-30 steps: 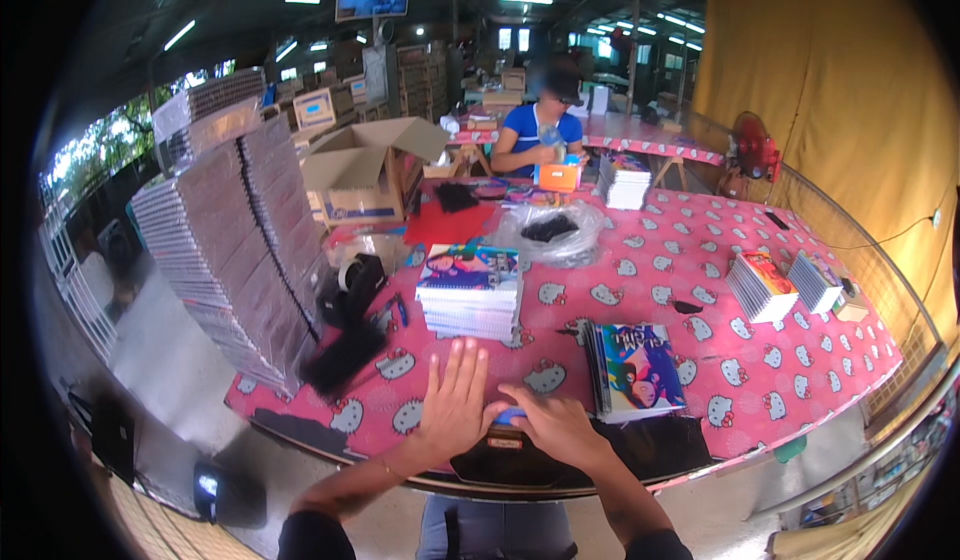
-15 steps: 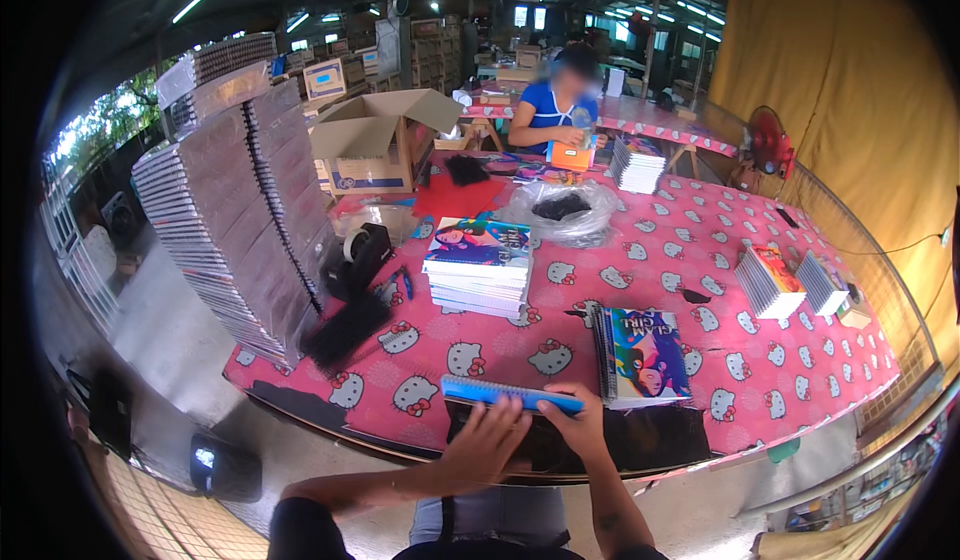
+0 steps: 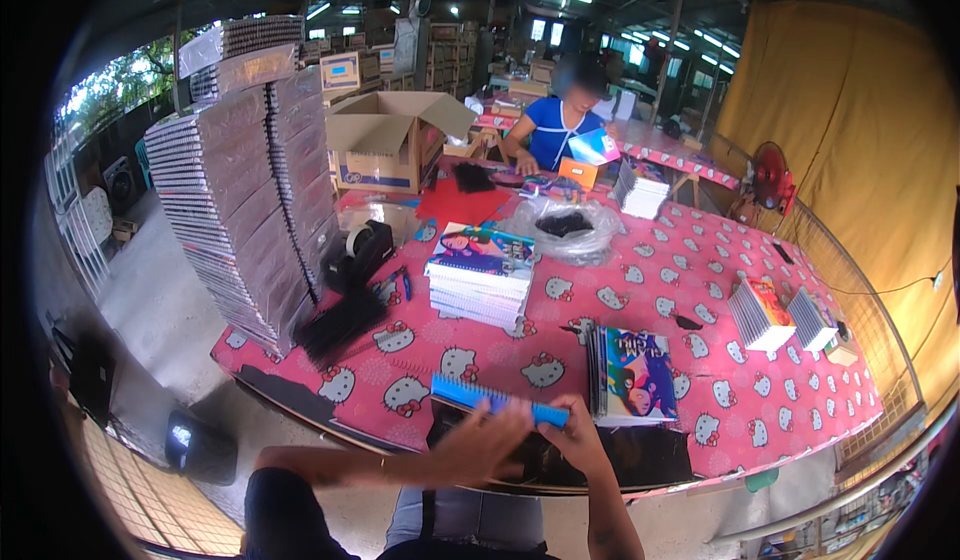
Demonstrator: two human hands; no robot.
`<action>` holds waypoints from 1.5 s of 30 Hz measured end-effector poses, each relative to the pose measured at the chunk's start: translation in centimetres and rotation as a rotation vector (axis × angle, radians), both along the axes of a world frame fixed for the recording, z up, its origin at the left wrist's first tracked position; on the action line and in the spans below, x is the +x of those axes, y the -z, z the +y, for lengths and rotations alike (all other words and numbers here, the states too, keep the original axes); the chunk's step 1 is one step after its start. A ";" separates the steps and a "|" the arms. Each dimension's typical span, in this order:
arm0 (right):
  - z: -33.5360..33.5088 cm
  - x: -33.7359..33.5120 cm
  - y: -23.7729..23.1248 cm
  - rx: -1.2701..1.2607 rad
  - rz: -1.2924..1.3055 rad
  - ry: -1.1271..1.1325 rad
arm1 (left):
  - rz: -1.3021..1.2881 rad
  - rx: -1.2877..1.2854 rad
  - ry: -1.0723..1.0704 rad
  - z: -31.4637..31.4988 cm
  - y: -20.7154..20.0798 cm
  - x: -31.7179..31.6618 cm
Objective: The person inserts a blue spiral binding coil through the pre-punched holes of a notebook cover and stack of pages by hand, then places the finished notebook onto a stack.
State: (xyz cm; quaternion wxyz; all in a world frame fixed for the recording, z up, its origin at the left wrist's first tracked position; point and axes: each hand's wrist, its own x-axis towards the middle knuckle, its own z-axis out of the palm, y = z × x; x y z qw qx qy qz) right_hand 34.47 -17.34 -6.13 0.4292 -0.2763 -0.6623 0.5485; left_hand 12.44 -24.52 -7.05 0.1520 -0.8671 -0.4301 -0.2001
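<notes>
A blue notebook is held on edge above the table's near side, its spine upward. My right hand grips its right end between thumb and fingers. My left hand lies across its near face with fingers stretched out, somewhat blurred by motion. A thin coil seems to trail from the notebook's left end toward a bundle of black binding coils. Right of my hands lies a small pile of spiral notebooks with a colourful cover. Farther off stands a taller stack of notebooks.
Tall stacks of bound notebooks rise at left, beside a tape dispenser and pliers. A plastic bag of black coils, an open carton and a co-worker are beyond. Small notebook piles stand at right.
My left hand has slid along the notebook and is more blurred. The view has shifted slightly. The co-worker across the table now holds up a light-coloured sheet or cover.
</notes>
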 end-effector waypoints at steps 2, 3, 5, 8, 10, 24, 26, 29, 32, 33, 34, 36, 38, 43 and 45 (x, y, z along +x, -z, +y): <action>-0.8 0.2 -0.7 0.078 -0.069 0.023 | 0.093 -0.044 0.008 -1.1 -5.3 1.3; -0.8 0.2 -0.4 0.114 -0.116 0.028 | 0.095 0.036 -0.082 1.3 -7.6 1.1; -0.3 0.3 0.5 0.185 -0.214 0.024 | 0.094 0.196 -0.275 4.4 -9.1 0.8; -0.4 0.6 0.4 0.212 -0.137 0.047 | -0.006 0.044 0.009 -0.5 -3.3 2.2; -0.4 -0.2 0.3 0.166 -0.166 0.033 | 0.036 -0.023 -0.061 0.0 -5.8 2.3; -1.3 0.5 -2.1 0.307 -0.113 0.276 | -0.152 -0.118 -0.022 -0.2 -4.6 3.0; -1.9 1.2 -1.9 0.318 -0.105 0.340 | -0.324 -0.040 -0.024 0.5 -7.9 3.4; -2.2 1.2 -2.2 0.222 -0.113 0.317 | -0.298 -0.158 0.039 3.3 -8.5 2.0; -1.6 1.2 -2.2 0.058 0.039 0.249 | -0.415 -0.087 0.064 3.8 -7.6 2.7; -1.3 1.4 -2.4 0.041 -0.002 0.217 | -0.422 -0.092 0.064 3.9 -7.4 2.7; -1.0 1.8 -3.1 0.026 -0.041 0.185 | -0.427 -0.094 0.063 3.9 -7.3 2.6; 0.2 2.5 -4.3 0.068 -0.120 0.092 | -0.415 -0.098 0.064 4.0 -7.3 2.5; 1.6 2.8 -5.3 0.179 -0.201 -0.036 | -0.385 -0.101 0.061 4.1 -7.5 2.4; 1.5 1.6 -6.7 0.561 -0.416 0.116 | -0.370 -0.132 0.042 2.9 -8.7 2.7; 0.0 -0.1 -6.6 0.627 -0.549 0.346 | -0.384 -0.111 0.064 2.9 -9.2 2.9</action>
